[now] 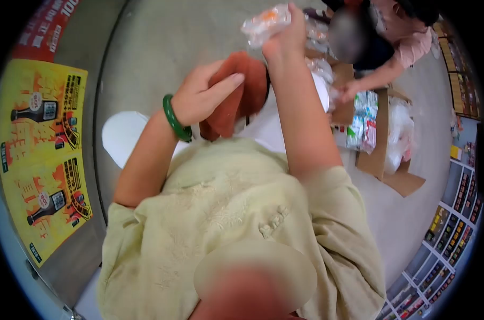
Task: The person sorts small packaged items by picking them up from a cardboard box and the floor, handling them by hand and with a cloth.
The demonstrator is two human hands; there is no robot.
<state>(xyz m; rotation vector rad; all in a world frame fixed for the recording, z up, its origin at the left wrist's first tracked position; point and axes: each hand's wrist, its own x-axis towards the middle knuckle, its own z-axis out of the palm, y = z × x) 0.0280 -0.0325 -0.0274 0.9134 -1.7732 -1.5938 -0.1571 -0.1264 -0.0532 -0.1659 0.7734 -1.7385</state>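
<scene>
My left hand, with a green bangle at its wrist, is closed on a folded reddish-brown cloth, thumb on top. A dark edge shows behind the cloth; I cannot make out what it belongs to. Raised further out, my right hand grips a clear plastic packet with orange print. Most of the right fingers are hidden behind the packet and the hand itself. The packet and the cloth are apart.
At the upper right a person in a pink top reaches a hand toward an open cardboard box with packets and plastic bags. A white rounded surface lies at left, beside yellow posters. Stocked shelves line the right.
</scene>
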